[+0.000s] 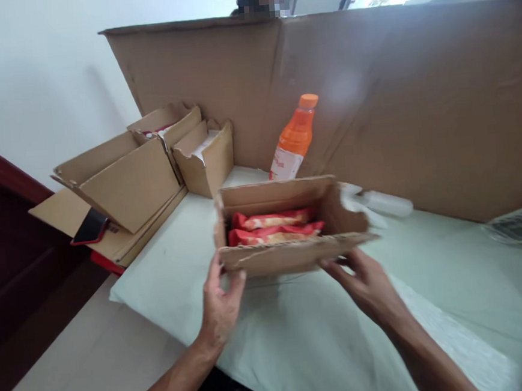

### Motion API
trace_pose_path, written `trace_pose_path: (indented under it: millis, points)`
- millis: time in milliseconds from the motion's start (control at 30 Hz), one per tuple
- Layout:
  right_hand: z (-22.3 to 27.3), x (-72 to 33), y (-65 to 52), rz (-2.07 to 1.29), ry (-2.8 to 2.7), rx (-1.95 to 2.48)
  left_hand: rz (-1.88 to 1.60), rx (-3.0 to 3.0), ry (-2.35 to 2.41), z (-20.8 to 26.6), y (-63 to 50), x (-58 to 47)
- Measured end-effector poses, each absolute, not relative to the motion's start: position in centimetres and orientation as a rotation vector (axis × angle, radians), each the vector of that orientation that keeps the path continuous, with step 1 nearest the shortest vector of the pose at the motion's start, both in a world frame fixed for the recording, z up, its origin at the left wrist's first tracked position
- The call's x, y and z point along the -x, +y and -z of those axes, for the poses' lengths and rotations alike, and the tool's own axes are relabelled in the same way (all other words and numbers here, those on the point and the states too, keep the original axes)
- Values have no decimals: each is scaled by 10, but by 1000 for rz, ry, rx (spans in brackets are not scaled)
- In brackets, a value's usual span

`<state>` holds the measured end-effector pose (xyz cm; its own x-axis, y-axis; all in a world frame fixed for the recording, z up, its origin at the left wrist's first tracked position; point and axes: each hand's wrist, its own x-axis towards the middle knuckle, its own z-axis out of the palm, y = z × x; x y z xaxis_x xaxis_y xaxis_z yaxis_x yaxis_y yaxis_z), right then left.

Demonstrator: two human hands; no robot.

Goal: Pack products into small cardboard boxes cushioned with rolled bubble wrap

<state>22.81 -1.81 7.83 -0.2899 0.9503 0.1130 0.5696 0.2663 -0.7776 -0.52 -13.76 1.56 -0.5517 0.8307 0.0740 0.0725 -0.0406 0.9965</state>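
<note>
An open cardboard box (pixel 275 259) is in the middle of the view, gripped from both sides near its front. Inside lie red snack packets (pixel 275 234), two of them showing side by side. My left hand (pixel 221 298) grips the box's lower left corner, thumb on the front wall. At the lower right, my right hand (pixel 362 281) has its thumb against the front, while its other fingers are partly hidden around the side. Behind the box stands a bottle with orange drink and an orange cap (pixel 293 137), tilted in view, its base hidden by the box.
Several open cardboard boxes (pixel 129 185) stand at the table's left side, one holding white packets. A tall cardboard panel (pixel 416 105) runs along the back. Clear plastic packaging (pixel 388 203) lies right of the held box. Pale green cloth (pixel 170 245) covers the table.
</note>
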Motion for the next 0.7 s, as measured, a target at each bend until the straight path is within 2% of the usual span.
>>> trace_pose_path:
  millis: [133, 233, 500, 700]
  points:
    - [-59, -100, 34, -1112, -2105, 906, -1861, -735, 1848, -13, -164, 65]
    - [-41, -20, 58, -1288, -2081, 755, -1975, -660, 1929, -7, -165, 95]
    - [-1, 80, 69, -1036, -2071, 878, -2015, -641, 1949, 11, -129, 128]
    - [9, 65, 44, -933, -2197, 938, -1933, -631, 1991, 11, -137, 133]
